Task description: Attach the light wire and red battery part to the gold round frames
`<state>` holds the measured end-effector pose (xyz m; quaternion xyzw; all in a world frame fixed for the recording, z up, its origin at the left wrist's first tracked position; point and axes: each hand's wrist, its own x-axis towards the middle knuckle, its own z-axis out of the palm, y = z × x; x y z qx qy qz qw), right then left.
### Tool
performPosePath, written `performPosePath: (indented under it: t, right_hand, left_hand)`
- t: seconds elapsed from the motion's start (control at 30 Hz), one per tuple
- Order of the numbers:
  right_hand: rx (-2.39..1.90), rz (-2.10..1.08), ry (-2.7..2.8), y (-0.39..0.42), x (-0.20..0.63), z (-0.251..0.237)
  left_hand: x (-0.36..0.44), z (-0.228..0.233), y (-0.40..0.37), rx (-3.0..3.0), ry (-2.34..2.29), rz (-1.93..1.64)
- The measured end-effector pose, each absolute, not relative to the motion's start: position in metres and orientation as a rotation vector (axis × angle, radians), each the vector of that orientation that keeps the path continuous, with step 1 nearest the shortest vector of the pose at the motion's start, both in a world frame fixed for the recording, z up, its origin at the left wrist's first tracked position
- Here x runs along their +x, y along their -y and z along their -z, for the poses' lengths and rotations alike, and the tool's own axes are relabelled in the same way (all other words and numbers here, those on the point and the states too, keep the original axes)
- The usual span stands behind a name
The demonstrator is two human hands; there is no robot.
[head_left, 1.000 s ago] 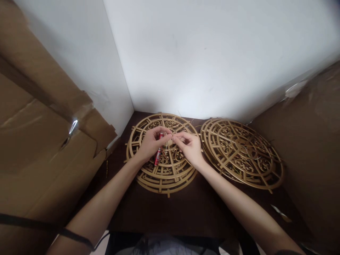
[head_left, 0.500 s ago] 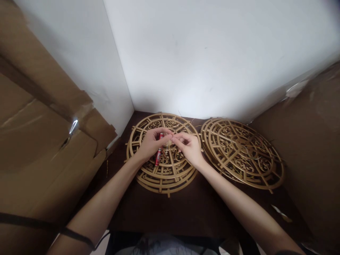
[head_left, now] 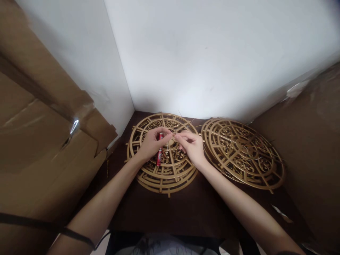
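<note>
Over the left stack of gold openwork discs [head_left: 169, 190], my two hands meet with their fingertips almost touching. My left hand [head_left: 154, 143] is closed in a pinch, and so is my right hand [head_left: 192, 145]. Whatever sits between the fingertips is too small to make out. A thin pale strand [head_left: 167, 147] shows just below them. A slim red tube-like thing [head_left: 159, 157] with a silver end passes behind my left fingers; whether that hand holds it or it lies on the discs, I cannot tell.
To the right lies a second stack of gold discs [head_left: 265, 182] with thin gold wires on it. Cardboard [head_left: 39, 141] flanks the dark table [head_left: 170, 216] on both sides, and a white wall [head_left: 212, 63] stands behind. A small whitish blade-like thing [head_left: 281, 214] lies at the right.
My right hand has shifted slightly to the right, its fingertips a little farther from my left ones. The red tube-like thing looks a bit more upright. My left hand has barely moved.
</note>
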<state>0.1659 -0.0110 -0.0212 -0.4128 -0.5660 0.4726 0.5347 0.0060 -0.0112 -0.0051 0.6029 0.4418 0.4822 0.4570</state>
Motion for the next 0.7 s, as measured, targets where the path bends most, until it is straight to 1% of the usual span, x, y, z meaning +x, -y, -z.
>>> performPosePath:
  t: [0.33, 0.53, 0.63, 0.7]
  right_hand:
    - [-0.992, -1.102, 1.383, 0.01, 0.167, 0.02]
    - [-1.024, -1.162, 1.326, 0.01, 0.167, 0.02]
    - [-1.01, -1.177, 1.311, 0.01, 0.167, 0.022]
    - [-1.002, -1.176, 1.31, 0.009, 0.167, 0.022]
  left_hand:
    - [0.007, 0.005, 0.011, 1.4, -1.075, -1.191]
    - [0.006, 0.006, 0.007, 1.063, -0.885, -1.31]
    - [0.003, 0.0, 0.005, 0.829, -0.779, -1.431]
    - [0.001, -0.005, 0.004, 0.693, -0.749, -1.436]
